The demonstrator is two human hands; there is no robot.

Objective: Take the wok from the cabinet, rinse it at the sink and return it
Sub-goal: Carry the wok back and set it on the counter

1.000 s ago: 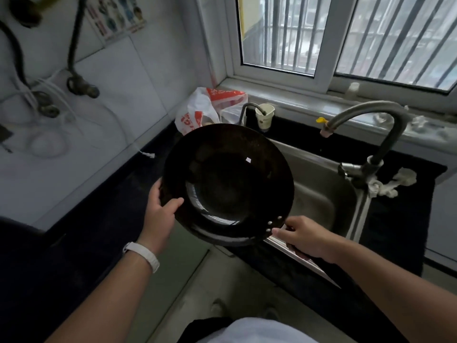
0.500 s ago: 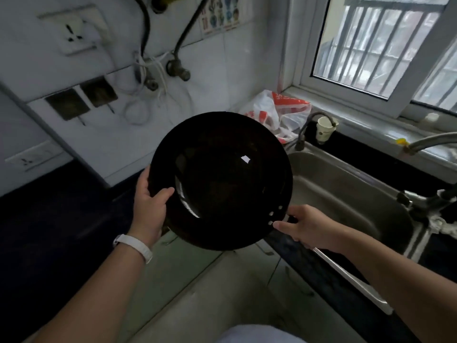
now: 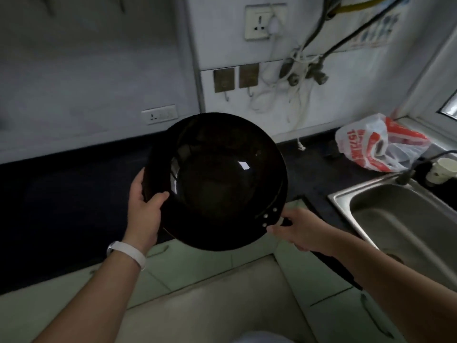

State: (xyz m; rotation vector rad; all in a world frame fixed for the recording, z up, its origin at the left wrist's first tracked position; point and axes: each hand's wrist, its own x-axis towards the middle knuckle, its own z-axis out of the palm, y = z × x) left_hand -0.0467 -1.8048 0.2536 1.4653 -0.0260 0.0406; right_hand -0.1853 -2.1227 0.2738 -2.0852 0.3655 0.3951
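Note:
A round black wok (image 3: 217, 181) is held in the air in front of me, tilted so its shiny inside faces me. My left hand (image 3: 148, 211) grips its left rim, thumb inside the bowl. My right hand (image 3: 299, 229) is closed around the handle just past the three rivets; the dark handle runs on under my forearm. The steel sink (image 3: 400, 219) lies to the right, apart from the wok. Pale green cabinet doors (image 3: 222, 266) sit below the dark counter; they look closed.
A dark countertop (image 3: 61, 206) runs along the tiled wall. A red-and-white plastic bag (image 3: 378, 144) and a small cup (image 3: 442, 169) stand behind the sink. Sockets, hooks and hanging cables (image 3: 291, 78) cover the wall above.
The wok has moved left, off the sink and over the counter corner, with both hands keeping their grip. My view has swung left; the faucet and window have left the frame.

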